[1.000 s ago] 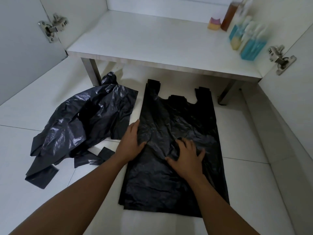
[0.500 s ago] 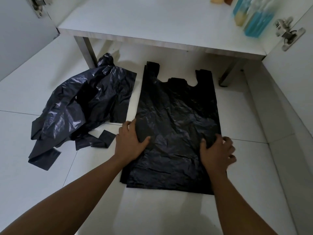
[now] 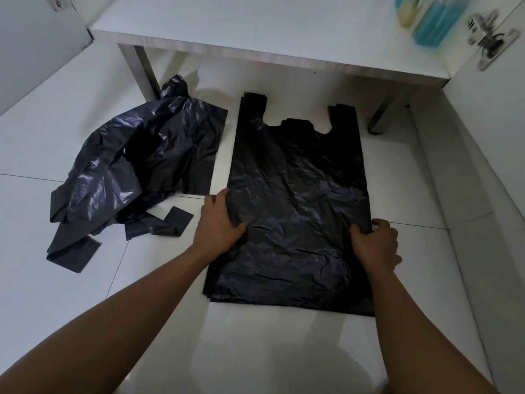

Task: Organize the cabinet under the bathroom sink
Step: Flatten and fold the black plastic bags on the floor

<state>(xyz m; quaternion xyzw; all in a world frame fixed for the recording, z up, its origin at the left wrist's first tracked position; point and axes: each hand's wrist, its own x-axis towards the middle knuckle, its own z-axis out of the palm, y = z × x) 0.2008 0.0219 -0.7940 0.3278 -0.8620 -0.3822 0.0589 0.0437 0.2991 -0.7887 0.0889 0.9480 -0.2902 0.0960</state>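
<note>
Far left there's a cabinet door (image 3: 34, 46) swung open, with a crumpled pile of black bags (image 3: 136, 166) heaped on the white tile floor (image 3: 56, 294), handles trailing toward the camera. Just right of the pile, apart from it, a flat bag (image 3: 298, 194) lies spread on the floor, its two handles pointing at the cabinet shelf (image 3: 255, 38), bottom edge nearest the person.

Both arms reach forward, bare, roughly parallel. The left hand (image 3: 217, 226) sits palm-down on the bag's left edge, fingers together and pointing away, thumb splayed right onto the plastic; it's pressing flat, not closed around anything. The right hand (image 3: 375, 243) is at the bag's right edge, fingers curled under and thumb on top, pinching that edge. The hands are well apart, one on each side of the bag, about level with each other.

On the shelf's right end stand some blurry bottles (image 3: 431, 21) with blue and yellowish liquid. Right of those, a metal hinge (image 3: 488, 38) on the other door.
</note>
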